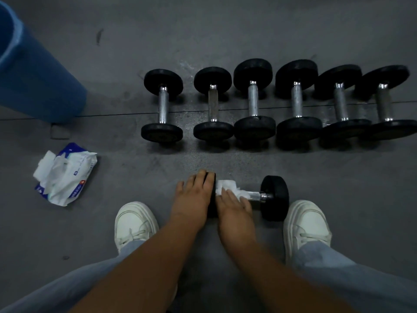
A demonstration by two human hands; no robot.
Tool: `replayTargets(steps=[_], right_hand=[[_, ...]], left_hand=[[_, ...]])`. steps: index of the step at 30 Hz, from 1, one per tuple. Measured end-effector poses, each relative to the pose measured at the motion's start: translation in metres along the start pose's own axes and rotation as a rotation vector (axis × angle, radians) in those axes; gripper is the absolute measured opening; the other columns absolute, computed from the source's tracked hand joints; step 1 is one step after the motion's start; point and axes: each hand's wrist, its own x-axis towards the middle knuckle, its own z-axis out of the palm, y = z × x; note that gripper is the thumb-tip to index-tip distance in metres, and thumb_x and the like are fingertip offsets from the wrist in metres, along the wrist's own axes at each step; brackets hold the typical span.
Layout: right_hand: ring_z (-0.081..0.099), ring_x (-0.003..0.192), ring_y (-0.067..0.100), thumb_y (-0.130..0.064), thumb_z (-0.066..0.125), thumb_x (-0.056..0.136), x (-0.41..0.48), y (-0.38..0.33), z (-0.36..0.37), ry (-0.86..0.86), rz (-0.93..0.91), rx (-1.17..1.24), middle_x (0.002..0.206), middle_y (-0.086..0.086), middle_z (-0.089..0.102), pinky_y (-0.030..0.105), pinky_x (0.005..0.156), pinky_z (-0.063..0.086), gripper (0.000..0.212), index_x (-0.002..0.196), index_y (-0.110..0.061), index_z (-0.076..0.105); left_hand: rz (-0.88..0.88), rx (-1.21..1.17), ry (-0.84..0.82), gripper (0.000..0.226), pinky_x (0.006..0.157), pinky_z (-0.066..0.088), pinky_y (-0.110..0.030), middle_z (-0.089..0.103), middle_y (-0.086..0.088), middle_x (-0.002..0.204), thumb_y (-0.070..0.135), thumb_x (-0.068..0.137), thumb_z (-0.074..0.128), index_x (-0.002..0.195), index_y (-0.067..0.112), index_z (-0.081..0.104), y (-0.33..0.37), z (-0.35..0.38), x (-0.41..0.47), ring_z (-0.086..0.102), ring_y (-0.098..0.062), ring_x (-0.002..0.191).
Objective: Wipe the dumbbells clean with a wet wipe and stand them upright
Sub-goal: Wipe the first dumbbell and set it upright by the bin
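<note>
A black dumbbell (274, 197) with a chrome handle lies sideways on the grey floor between my two white shoes. My left hand (194, 195) rests over its left weight, fingers curved over the top. My right hand (233, 205) presses a white wet wipe (228, 187) around the handle, next to the left weight. The right weight stands free. Behind it, several more black dumbbells (253, 100) lie in a row, handles pointing away from me.
An open pack of wet wipes (66, 173) lies on the floor at the left, with a wipe sticking out. A blue bin (33, 71) stands at the far left. My white shoes (135, 222) flank the near dumbbell.
</note>
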Motion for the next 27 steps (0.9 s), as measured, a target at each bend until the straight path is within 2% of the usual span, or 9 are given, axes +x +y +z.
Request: replayTargets(steps=[3,6,11,15,17,19,21,23,27], right_hand=[[0.063,0.098,0.023,-0.016,0.042,0.09,0.03,0.01,-0.021,-0.058,-0.055,0.01,0.101,0.001,0.068,0.034,0.093,0.039,0.027,0.107,-0.025,0.062],[0.059,0.099,0.027,-0.013,0.045,0.094,0.041,0.009,-0.027,-0.135,0.021,0.117,0.105,0.006,0.067,0.031,0.085,0.041,0.027,0.116,-0.02,0.059],[0.059,0.081,0.019,-0.011,0.051,0.092,0.013,0.006,-0.028,0.062,0.238,0.516,0.088,0.003,0.064,0.027,0.067,0.04,0.016,0.096,-0.02,0.064],[0.061,0.074,0.025,-0.011,0.047,0.092,0.038,0.011,-0.041,0.302,0.522,0.736,0.075,0.0,0.059,0.033,0.06,0.047,0.007,0.091,-0.017,0.051],[0.063,0.083,0.025,-0.026,0.049,0.093,0.036,0.004,-0.038,0.102,0.505,0.737,0.084,0.002,0.063,0.033,0.065,0.046,0.012,0.096,-0.016,0.055],[0.06,0.11,0.022,-0.041,0.04,0.097,0.02,-0.002,-0.019,-0.128,0.321,0.602,0.116,0.005,0.064,0.035,0.088,0.048,0.031,0.114,-0.021,0.057],[0.044,0.132,0.018,-0.024,0.038,0.1,0.007,-0.003,-0.003,-0.093,0.139,0.371,0.144,0.004,0.047,0.034,0.103,0.042,0.036,0.136,-0.022,0.042],[0.045,0.132,0.018,-0.017,0.04,0.1,0.014,0.004,0.0,-0.036,0.093,0.386,0.145,0.005,0.046,0.033,0.1,0.043,0.046,0.145,-0.019,0.03],[0.064,0.102,0.027,-0.015,0.046,0.097,0.039,0.003,-0.012,-0.159,0.1,0.267,0.116,0.009,0.066,0.035,0.085,0.049,0.057,0.149,-0.02,0.023]], left_hand=[[-0.002,0.014,-0.001,0.093,0.117,0.02,-0.045,0.01,-0.001,0.161,0.032,0.085,0.069,0.153,0.025,0.006,-0.001,-0.002,0.003,0.02,-0.023,0.146],[0.005,0.007,-0.005,0.095,0.116,0.019,-0.044,0.011,-0.001,0.16,0.034,0.083,0.071,0.152,0.026,0.007,-0.003,-0.002,0.003,0.02,-0.022,0.146],[0.002,-0.004,-0.004,0.09,0.116,0.021,-0.044,0.011,-0.001,0.161,0.034,0.085,0.068,0.152,0.026,0.008,-0.002,-0.001,0.003,0.022,-0.023,0.146],[-0.001,0.016,-0.015,0.096,0.117,0.021,-0.047,0.015,-0.003,0.159,0.032,0.078,0.074,0.15,0.025,0.012,-0.003,-0.004,0.007,0.023,-0.025,0.145],[0.004,-0.001,-0.035,0.091,0.117,0.021,-0.047,0.013,-0.003,0.159,0.034,0.082,0.07,0.151,0.024,0.011,-0.002,-0.005,0.006,0.022,-0.024,0.145],[0.007,-0.017,-0.044,0.09,0.118,0.019,-0.047,0.012,-0.003,0.16,0.035,0.084,0.068,0.152,0.024,0.01,-0.002,-0.008,0.007,0.019,-0.024,0.147],[0.007,-0.025,-0.058,0.092,0.118,0.018,-0.048,0.012,-0.002,0.161,0.034,0.083,0.069,0.153,0.024,0.01,-0.002,-0.011,0.009,0.018,-0.024,0.147],[0.013,-0.017,-0.058,0.094,0.119,0.018,-0.047,0.011,-0.002,0.161,0.034,0.083,0.07,0.154,0.024,0.009,-0.002,-0.009,0.009,0.018,-0.023,0.148],[0.011,0.01,-0.061,0.099,0.119,0.018,-0.045,0.009,-0.002,0.162,0.04,0.082,0.072,0.154,0.024,0.005,-0.004,-0.006,0.01,0.017,-0.023,0.148]])
